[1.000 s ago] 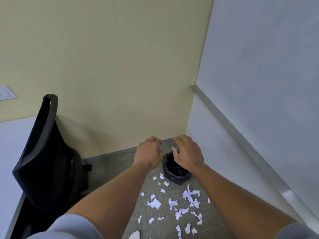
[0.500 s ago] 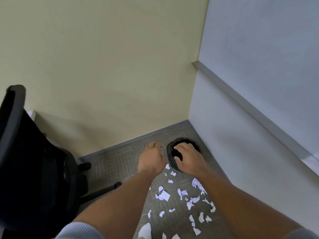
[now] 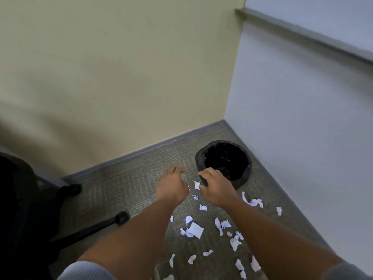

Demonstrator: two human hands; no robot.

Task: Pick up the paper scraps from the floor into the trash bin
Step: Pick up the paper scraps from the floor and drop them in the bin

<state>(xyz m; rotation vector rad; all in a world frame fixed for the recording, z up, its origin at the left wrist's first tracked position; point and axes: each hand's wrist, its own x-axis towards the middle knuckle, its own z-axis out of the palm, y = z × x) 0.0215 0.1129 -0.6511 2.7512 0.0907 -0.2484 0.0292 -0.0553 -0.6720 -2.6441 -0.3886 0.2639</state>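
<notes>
A small round trash bin (image 3: 246, 175) lined with a black bag stands on the carpet in the corner. White paper scraps (image 3: 195, 230) lie scattered on the carpet in front of it, toward me. My right hand (image 3: 218, 188) is palm down over the bin's near rim, fingers bent and apart, with nothing seen in it. A little to its left my left hand (image 3: 171, 187) hovers above the carpet, blurred, with fingers curled. One small scrap (image 3: 196, 185) shows between the two hands.
A black office chair (image 3: 18, 209) fills the left side; one leg with a caster (image 3: 122, 217) reaches toward my left forearm. A yellow wall runs behind the bin and a grey-white partition (image 3: 302, 138) closes the right side.
The view has tilted down and closer to the floor. Both hands have dropped from over the bin's mouth to its near side, just above the scraps.
</notes>
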